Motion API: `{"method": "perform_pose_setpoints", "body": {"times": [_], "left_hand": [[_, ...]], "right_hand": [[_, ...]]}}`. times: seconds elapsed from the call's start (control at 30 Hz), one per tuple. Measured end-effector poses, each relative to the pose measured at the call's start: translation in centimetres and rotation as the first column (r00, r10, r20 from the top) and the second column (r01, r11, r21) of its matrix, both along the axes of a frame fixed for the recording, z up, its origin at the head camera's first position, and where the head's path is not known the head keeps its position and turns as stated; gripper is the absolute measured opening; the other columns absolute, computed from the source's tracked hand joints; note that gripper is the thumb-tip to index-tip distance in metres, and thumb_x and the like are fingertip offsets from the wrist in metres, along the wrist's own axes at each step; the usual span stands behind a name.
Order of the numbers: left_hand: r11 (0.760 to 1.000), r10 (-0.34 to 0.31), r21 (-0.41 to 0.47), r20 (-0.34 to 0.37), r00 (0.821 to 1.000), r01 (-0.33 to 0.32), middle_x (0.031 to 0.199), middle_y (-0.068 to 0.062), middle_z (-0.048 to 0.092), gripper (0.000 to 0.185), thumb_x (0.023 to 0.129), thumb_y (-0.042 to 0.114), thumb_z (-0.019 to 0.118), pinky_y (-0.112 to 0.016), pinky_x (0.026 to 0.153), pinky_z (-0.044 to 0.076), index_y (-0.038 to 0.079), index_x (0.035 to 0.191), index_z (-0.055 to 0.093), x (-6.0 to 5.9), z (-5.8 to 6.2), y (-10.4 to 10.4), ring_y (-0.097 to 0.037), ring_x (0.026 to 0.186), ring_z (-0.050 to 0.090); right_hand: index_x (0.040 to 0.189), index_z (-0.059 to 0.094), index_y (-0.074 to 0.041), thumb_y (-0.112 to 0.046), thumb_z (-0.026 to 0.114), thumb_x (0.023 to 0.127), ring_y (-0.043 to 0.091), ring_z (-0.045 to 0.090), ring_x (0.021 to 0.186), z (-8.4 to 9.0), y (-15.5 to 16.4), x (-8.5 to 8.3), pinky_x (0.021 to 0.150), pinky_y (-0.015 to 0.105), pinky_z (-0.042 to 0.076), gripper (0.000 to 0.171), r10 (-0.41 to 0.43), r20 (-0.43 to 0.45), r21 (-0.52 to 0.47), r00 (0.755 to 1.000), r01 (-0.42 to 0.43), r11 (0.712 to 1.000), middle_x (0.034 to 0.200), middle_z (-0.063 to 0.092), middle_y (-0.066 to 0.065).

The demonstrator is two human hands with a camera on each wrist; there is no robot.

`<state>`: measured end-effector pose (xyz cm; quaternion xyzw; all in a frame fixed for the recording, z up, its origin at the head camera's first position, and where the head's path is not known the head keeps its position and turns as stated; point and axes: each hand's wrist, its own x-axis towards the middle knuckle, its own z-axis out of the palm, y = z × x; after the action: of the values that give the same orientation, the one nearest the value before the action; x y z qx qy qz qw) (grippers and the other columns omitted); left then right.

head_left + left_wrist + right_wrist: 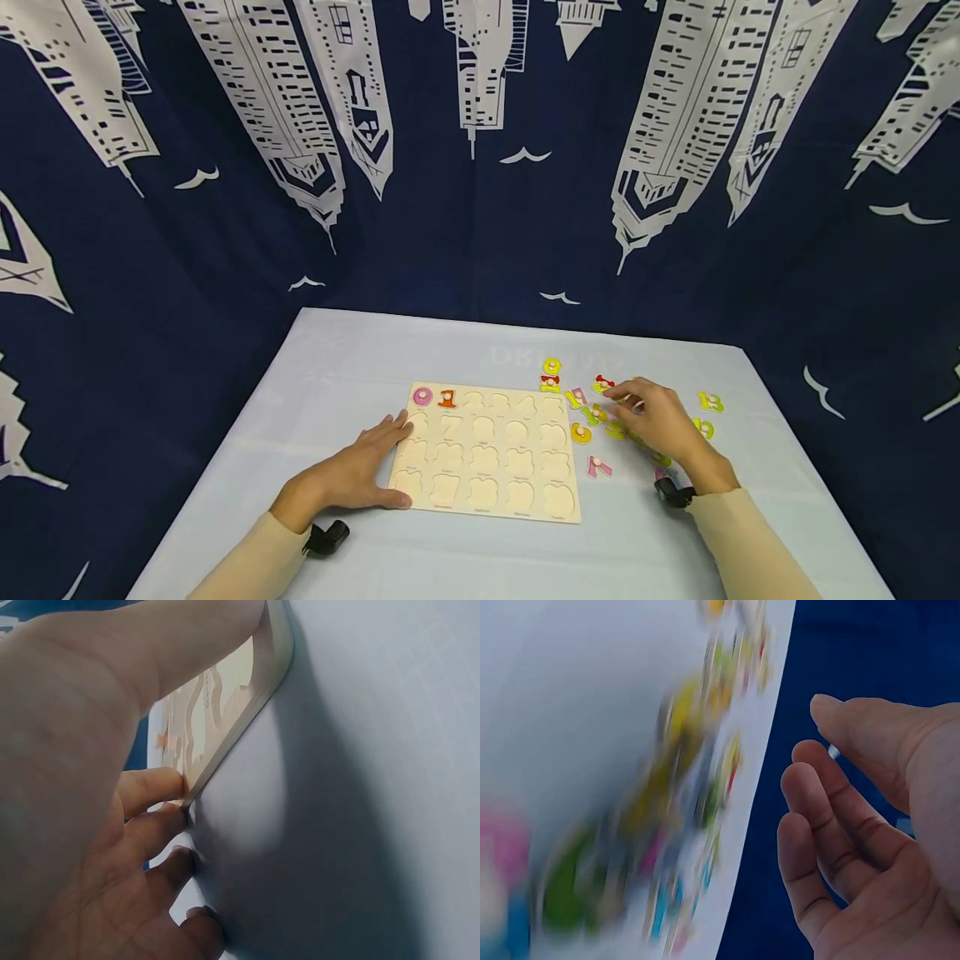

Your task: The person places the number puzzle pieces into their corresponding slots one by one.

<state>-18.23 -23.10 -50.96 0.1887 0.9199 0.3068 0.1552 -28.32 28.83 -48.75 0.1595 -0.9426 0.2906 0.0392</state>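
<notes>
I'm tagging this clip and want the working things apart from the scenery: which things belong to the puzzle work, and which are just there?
In use:
puzzle board, steadied by the left hand
loose number pieces, under the right hand
pink 0 and orange 1, already seated

Just there:
table
skyline curtain

head view overlooks table (352, 350), wrist views close, sharing it

A pale, matt wooden number puzzle board (487, 454) with smooth cut-out recesses lies on a smooth, matt light-grey surface (360, 358); glossy painted wooden number pieces (592, 412) lie scattered toward its right edge, before a printed navy cloth backdrop (480, 208).
</notes>
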Motion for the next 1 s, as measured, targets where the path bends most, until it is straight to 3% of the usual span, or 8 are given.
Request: {"method": "perform_pose_setpoints", "body": {"times": [0.17,0.33,0.77,1.0], "left_hand": [[1.000,-0.004,-0.010,0.001,1.000,0.004,0.197,-0.018,0.019,0.122,0.089,0.044,0.103,-0.076,0.146,0.020,-0.001,0.180,0.036,-0.2,0.0,0.2,-0.049,0.183,0.019],[1.000,-0.012,-0.010,0.002,1.000,0.012,0.197,-0.018,0.018,0.123,0.089,0.046,0.102,-0.075,0.146,0.021,0.000,0.181,0.035,-0.2,-0.2,0.0,-0.050,0.182,0.019],[1.000,-0.005,-0.021,-0.007,1.000,0.005,0.197,-0.017,0.018,0.123,0.090,0.048,0.102,-0.075,0.146,0.020,0.001,0.181,0.034,-0.2,-0.6,-0.2,-0.050,0.183,0.018],[1.000,-0.019,-0.018,-0.013,1.000,0.018,0.197,-0.018,0.018,0.124,0.090,0.049,0.102,-0.077,0.145,0.020,0.001,0.182,0.034,-0.4,-0.4,0.2,-0.052,0.182,0.019]], "right_hand": [[0.135,0.084,-0.006,-0.014,0.088,0.105,0.030,0.078,0.105,-0.1,4.8,0.1,0.074,0.021,0.061,0.030,-0.101,-0.001,0.029,0.995,0.101,0.994,0.127,0.082,0.017],[0.138,0.083,-0.004,-0.015,0.086,0.106,0.034,0.077,0.109,-0.5,7.6,0.3,0.071,0.020,0.058,0.034,-0.154,0.026,0.041,0.988,0.153,0.987,0.129,0.079,0.021],[0.139,0.083,-0.005,-0.017,0.087,0.107,0.022,0.069,0.098,-2.0,9.7,0.2,0.069,0.020,0.054,0.035,-0.196,0.069,0.049,0.978,0.193,0.980,0.137,0.077,0.025],[0.133,0.086,-0.005,-0.020,0.090,0.105,0.019,0.065,0.095,-2.1,9.4,-0.1,0.072,0.020,0.053,0.032,-0.159,0.090,0.068,0.983,0.153,0.986,0.120,0.080,0.017]]}}
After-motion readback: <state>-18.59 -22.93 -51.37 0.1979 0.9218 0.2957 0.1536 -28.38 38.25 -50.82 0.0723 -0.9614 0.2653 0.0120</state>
